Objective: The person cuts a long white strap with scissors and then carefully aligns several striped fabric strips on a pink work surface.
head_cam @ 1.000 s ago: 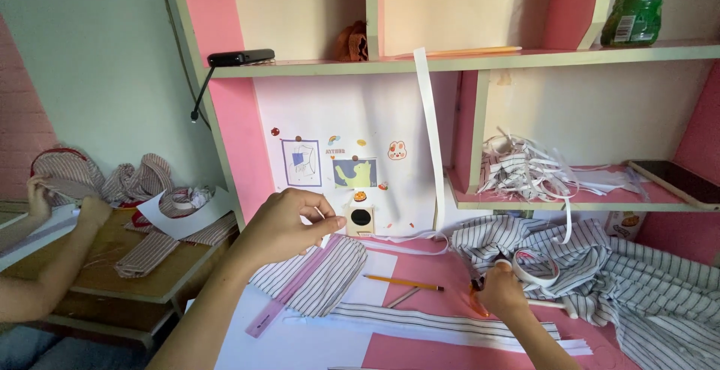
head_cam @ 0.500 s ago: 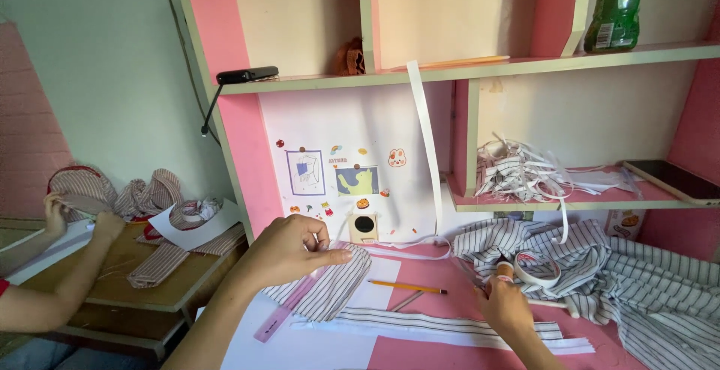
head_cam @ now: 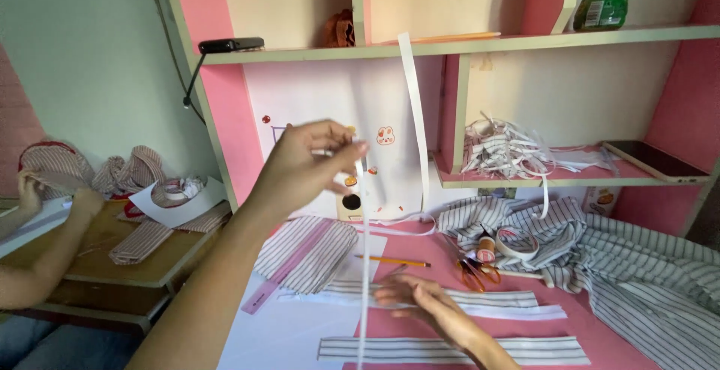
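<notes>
Left hand (head_cam: 311, 163) is raised in front of the shelf unit, fingers pinched together on the top end of a thin white strip (head_cam: 364, 265). The strip hangs straight down to the bottom edge of the view. Right hand (head_cam: 420, 299) is low over the pink desk (head_cam: 420, 246), fingers loosely spread, fingertips at the strip and resting on a striped band (head_cam: 495, 302). Cannot tell if it grips the strip. Another striped band (head_cam: 457, 350) lies nearer, flat. Pink ruler (head_cam: 289, 265) lies across folded striped cloth (head_cam: 311, 254). Pencil (head_cam: 394, 261), scissors (head_cam: 472, 272) and tape roll (head_cam: 517, 242) sit further back. Heap of white strips (head_cam: 510, 148) on the shelf. At far left, another person's hand (head_cam: 30, 190) holds striped cloth.
</notes>
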